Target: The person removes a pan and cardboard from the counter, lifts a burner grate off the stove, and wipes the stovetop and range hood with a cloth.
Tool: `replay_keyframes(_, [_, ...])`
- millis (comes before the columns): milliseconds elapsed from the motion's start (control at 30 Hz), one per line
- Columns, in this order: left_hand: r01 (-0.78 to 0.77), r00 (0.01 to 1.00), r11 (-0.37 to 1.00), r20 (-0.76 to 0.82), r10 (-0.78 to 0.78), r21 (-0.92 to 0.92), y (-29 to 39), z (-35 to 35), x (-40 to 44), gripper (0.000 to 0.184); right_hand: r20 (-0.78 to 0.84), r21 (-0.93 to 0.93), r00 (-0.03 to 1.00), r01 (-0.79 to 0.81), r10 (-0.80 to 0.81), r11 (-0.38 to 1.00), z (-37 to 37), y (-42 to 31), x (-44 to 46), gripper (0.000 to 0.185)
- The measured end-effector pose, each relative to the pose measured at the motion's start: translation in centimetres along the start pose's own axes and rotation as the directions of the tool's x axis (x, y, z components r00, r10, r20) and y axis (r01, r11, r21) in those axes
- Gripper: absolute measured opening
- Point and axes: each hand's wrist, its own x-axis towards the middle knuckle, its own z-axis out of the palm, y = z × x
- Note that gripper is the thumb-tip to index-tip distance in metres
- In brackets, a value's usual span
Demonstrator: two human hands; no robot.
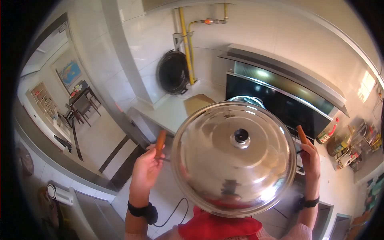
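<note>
Lid of polished, domed silver metal, topped by a round black knob, hides the body of the vessel beneath it, so its contents cannot be made out. The covered vessel is held in front of the red apron, out from the near edge of the white bench. The left hand grasps a brown, wood-coloured bar handle on one side, fingers curled about it; the right hand grips the matching brown handle opposite, some of its fingers out of sight. Beyond the lid, only the upper part of a shiny round metal vessel shows, its contents unclear. Flat brown cardboard on the bench is partly covered by the lid, and a round black pan-like object stands at the back corner. Along the bench's right edge, a red-capped bottle and a squat jar with amber-brown contents stand before crowded containers too blurred to tell apart.
</note>
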Motion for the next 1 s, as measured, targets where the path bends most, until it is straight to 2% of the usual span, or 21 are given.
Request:
replay_keyframes(67, [-0.018, 0.999, 1.000, -0.037, 0.017, -0.023, 2.2, -4.5, -1.0, 0.029, 0.069, 0.061, 0.998, -0.015, 0.011, 0.998, 5.9, 0.2, -0.8, 0.042])
replay_keyframes(167, [-0.066, 0.990, 0.997, -0.130, 0.060, -0.037, 5.4, -9.1, -1.5, 0.032, 0.152, 0.090, 0.982, -0.130, 0.115, 0.987, 11.3, 2.8, 0.0, 0.031])
replay_keyframes(233, [-0.105, 0.981, 0.994, -0.163, 0.102, -0.014, 7.3, -11.7, -1.4, 0.032, 0.148, 0.014, 0.967, -0.213, 0.208, 0.977, 15.5, 3.4, 0.2, 0.050])
replay_keyframes(367, [-0.115, 0.955, 0.993, -0.275, 0.112, 0.006, 10.4, -17.6, 1.8, 0.035, 0.267, 0.004, 0.927, -0.275, 0.264, 0.962, 22.2, 5.8, 2.3, 0.046])
replay_keyframes(433, [-0.129, 0.953, 0.990, -0.283, 0.106, -0.063, 12.0, -18.5, 3.7, 0.031, 0.263, 0.041, 0.930, -0.276, 0.256, 0.960, 25.8, 6.9, 3.7, 0.046])
replay_keyframes(467, [-0.144, 0.954, 0.988, -0.257, 0.155, 0.062, 12.5, -19.7, 5.2, 0.033, 0.261, 0.060, 0.933, -0.273, 0.249, 0.960, 27.7, 7.4, 4.6, 0.046])
replay_keyframes(533, [-0.121, 0.960, 0.979, -0.231, 0.157, 0.162, 13.5, -22.8, 8.0, 0.033, 0.292, 0.083, 0.926, -0.276, 0.241, 0.958, 30.2, 9.2, 7.2, 0.046])
replay_keyframes(600, [-0.090, 0.965, 0.965, -0.218, 0.145, 0.245, 14.3, -25.6, 10.6, 0.032, 0.276, 0.082, 0.926, -0.290, 0.258, 0.953, 32.6, 10.6, 9.8, 0.044])
replay_keyframes(700, [-0.015, 0.951, 0.973, -0.297, 0.085, 0.231, 15.2, -26.7, 15.0, 0.029, 0.231, 0.030, 0.945, -0.247, 0.233, 0.969, 35.6, 13.0, 13.9, 0.039])
replay_keyframes(733, [0.038, 0.947, 0.985, -0.321, 0.018, 0.168, 15.8, -26.8, 16.6, 0.028, 0.203, 0.007, 0.956, -0.216, 0.210, 0.976, 36.8, 13.0, 15.1, 0.037])
replay_keyframes(767, [0.094, 0.938, 0.990, -0.343, -0.053, 0.105, 16.5, -27.0, 18.0, 0.026, 0.207, -0.086, 0.945, -0.241, 0.254, 0.967, 37.2, 12.6, 16.1, 0.035])
replay_keyframes(800, [0.133, 0.957, 0.978, -0.277, -0.085, 0.159, 17.0, -27.1, 19.3, 0.025, 0.189, -0.078, 0.953, -0.227, 0.238, 0.971, 37.9, 13.1, 17.1, 0.036])
replay_keyframes(900, [0.188, 0.965, 0.966, -0.219, -0.147, 0.179, 17.7, -26.8, 24.0, 0.025, 0.101, -0.114, 0.971, -0.203, 0.215, 0.972, 39.0, 14.1, 19.4, 0.039])
replay_keyframes(933, [0.183, 0.956, 0.968, -0.261, -0.134, 0.170, 17.7, -26.6, 25.9, 0.024, 0.061, -0.136, 0.976, -0.199, 0.209, 0.970, 39.3, 14.3, 19.9, 0.040])
replay_keyframes(1000, [0.225, 0.959, 0.956, -0.215, -0.184, 0.187, 18.3, -25.8, 29.5, 0.023, -0.014, -0.174, 0.982, -0.190, 0.190, 0.966, 39.6, 14.4, 21.2, 0.040])
